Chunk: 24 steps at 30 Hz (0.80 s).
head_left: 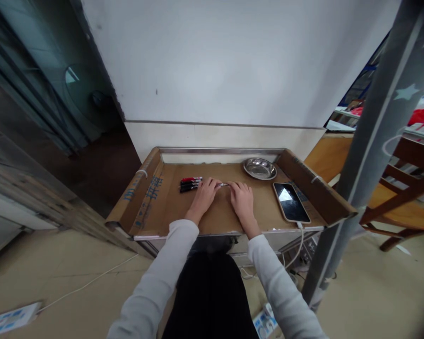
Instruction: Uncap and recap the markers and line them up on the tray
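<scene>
My left hand (207, 192) and my right hand (242, 197) meet over the middle of a cardboard-lined table (183, 221). Between their fingertips lies a thin pen (224, 184), pinched from both ends; its fine detail is too small to make out. The fingers of both hands are closed around it. Just left of my left hand, a small row of pens rests on the cardboard, a red pen (191, 180) at the back and black pens (188, 187) in front. My left hand partly hides their right ends.
A round steel dish (260, 176) stands at the back right. Before it lies a phone (291, 202) with a white cable (300, 242) hanging over the front edge. Folded cardboard walls (144, 183) border the sides. A grey metal post (371, 132) rises at the right, near a wooden chair (406, 207).
</scene>
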Tool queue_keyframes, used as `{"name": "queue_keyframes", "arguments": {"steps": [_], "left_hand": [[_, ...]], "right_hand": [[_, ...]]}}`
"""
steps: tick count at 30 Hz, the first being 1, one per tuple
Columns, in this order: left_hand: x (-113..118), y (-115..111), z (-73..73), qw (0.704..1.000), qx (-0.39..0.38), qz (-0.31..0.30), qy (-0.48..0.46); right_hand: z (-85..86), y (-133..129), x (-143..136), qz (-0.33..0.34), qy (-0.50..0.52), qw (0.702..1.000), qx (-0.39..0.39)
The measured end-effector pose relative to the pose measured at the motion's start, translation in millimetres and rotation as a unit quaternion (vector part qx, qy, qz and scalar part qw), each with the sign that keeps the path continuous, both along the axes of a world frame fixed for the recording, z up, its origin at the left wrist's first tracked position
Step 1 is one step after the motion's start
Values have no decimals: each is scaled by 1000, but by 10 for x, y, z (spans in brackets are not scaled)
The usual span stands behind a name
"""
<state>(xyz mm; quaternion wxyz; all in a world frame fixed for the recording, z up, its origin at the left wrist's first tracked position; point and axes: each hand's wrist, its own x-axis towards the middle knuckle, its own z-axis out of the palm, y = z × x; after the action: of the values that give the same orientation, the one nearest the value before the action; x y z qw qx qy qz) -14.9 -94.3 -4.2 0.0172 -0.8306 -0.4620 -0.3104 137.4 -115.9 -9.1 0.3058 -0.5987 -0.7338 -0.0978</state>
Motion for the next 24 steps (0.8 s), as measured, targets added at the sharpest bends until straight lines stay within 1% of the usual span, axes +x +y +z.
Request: {"name": "queue_keyframes", "arguments": {"steps": [2, 4, 7, 9, 11, 12, 14, 16, 18, 21, 24], "left_hand": [[1, 7, -11, 1000, 1, -13, -7], [-5, 27, -31, 999, -6, -23, -23], [-33, 47, -54, 998, -25, -30, -56], [-56, 22, -50, 997, -25, -25, -66], [-83, -39, -34, 998, -9, 1, -65], [-100, -79, -27, 998, 2, 27, -62], [-143, -155, -21, 993, 14, 104, -53], [-196, -201, -37, 981, 7, 189, -42], [-238, -195, -70, 968, -14, 247, -30], [-238, -109, -121, 959, -43, 281, -17], [-186, -55, -110, 957, -49, 286, -30]], "right_hand": [[-3, -3, -16, 30, 4, 999, -11], [-16, -1, -35, 101, 19, 994, -35], [-58, 18, -52, 227, 58, 970, -70], [-89, 38, -53, 268, 85, 957, -78], [-110, 52, -49, 272, 112, 952, -79], [-116, 56, -46, 265, 126, 953, -79], [-124, 60, -39, 239, 151, 956, -79], [-137, 67, -32, 208, 165, 961, -78], [-161, 79, -25, 184, 168, 965, -81], [-212, 108, -14, 165, 166, 968, -87], [-255, 133, -4, 161, 163, 970, -86]]}}
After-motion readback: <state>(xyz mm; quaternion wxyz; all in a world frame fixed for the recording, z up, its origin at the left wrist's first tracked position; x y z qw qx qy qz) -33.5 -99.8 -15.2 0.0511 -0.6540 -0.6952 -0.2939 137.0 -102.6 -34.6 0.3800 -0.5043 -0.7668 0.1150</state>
